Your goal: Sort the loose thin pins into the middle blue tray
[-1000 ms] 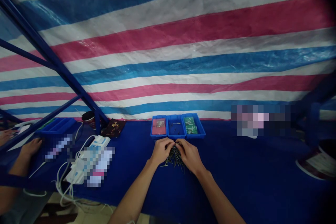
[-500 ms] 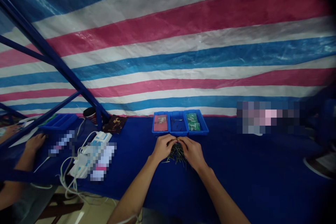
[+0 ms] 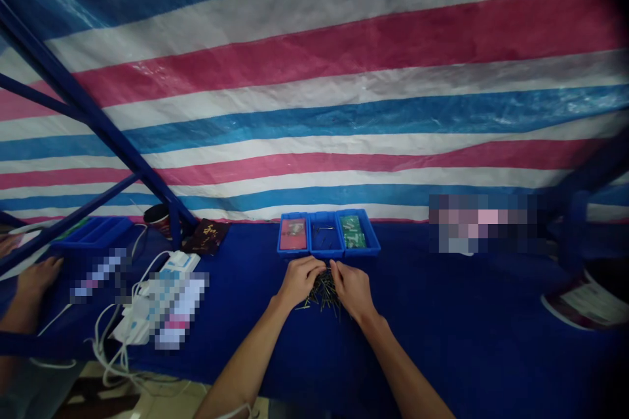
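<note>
1. Head view: the left hand (image 3: 299, 281) and right hand (image 3: 352, 289) curl their fingers, tips close together; whether either pinches a piece, I cannot tell.
2. Thin sticks (image 3: 324, 292) lie heaped between them on the blue table (image 3: 236, 304), near three trays (image 3: 326, 253).

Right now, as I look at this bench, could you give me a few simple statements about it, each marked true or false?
1. The left hand and the right hand are close together at the heap of thin pieces. True.
2. Both hands wear thick gloves. False: they are bare.
3. A white power strip lies to the left of the heap. True.
4. Just beyond the hands stands one red bin. False: three blue bins stand there side by side.
5. Green items lie in the rightmost of those bins. True.
6. The backdrop is plain white. False: it is a striped sheet.
</note>
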The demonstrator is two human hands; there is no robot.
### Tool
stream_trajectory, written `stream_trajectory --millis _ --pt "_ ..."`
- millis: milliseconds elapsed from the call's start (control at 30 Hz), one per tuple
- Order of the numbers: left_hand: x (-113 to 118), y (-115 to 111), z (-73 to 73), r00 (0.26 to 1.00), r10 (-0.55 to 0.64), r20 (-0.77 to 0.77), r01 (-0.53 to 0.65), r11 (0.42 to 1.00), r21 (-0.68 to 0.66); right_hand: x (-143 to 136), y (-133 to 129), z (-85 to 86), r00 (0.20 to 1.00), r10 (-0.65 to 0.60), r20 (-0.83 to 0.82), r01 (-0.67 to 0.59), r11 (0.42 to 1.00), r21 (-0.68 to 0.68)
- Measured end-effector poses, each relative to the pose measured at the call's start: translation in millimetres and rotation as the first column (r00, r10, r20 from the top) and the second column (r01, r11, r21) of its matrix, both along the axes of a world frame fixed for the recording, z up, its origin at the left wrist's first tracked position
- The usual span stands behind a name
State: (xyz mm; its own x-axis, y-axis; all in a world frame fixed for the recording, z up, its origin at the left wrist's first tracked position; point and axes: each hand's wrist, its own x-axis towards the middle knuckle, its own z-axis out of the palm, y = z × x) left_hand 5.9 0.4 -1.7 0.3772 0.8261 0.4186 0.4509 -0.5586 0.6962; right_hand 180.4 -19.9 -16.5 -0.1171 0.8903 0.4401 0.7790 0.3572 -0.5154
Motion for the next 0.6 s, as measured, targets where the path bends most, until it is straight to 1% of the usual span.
stream_trajectory --millis 67,100,200,267,433,600 --pt "-0.3 -0.5 1.5 1.0 0.009 -0.014 -0.009 1.0 -0.002 2.3 -0.6 2.1 1.0 0.009 -0.03 -0.009 1.0 -0.003" --pt "-0.4 -0.9 2.1 1.0 0.016 -0.017 -0.016 1.0 0.0 3.7 -1.1 3.9 0.998 0.033 -0.054 -0.033 0.999 0.0" --pt "-0.5 -1.8 2.8 0.999 0.043 -0.027 -0.043 0.999 0.01 7.4 -2.3 8.7 0.98 0.154 -0.129 -0.152 0.988 0.023" --pt "-0.5 -2.3 2.0 0.998 0.052 -0.034 -0.052 0.999 0.012 8.9 -1.9 9.0 0.968 0.198 -0.155 -0.196 0.98 0.027" --pt "-0.5 -2.4 1.1 0.998 0.055 -0.043 -0.055 0.998 0.015 9.4 0.2 4.3 0.966 0.198 -0.168 -0.197 0.98 0.024" --pt "0.4 -1.8 4.4 0.998 0.064 -0.025 -0.064 0.998 0.013 9.0 -0.9 5.9 0.97 0.18 -0.162 -0.176 0.984 0.041"
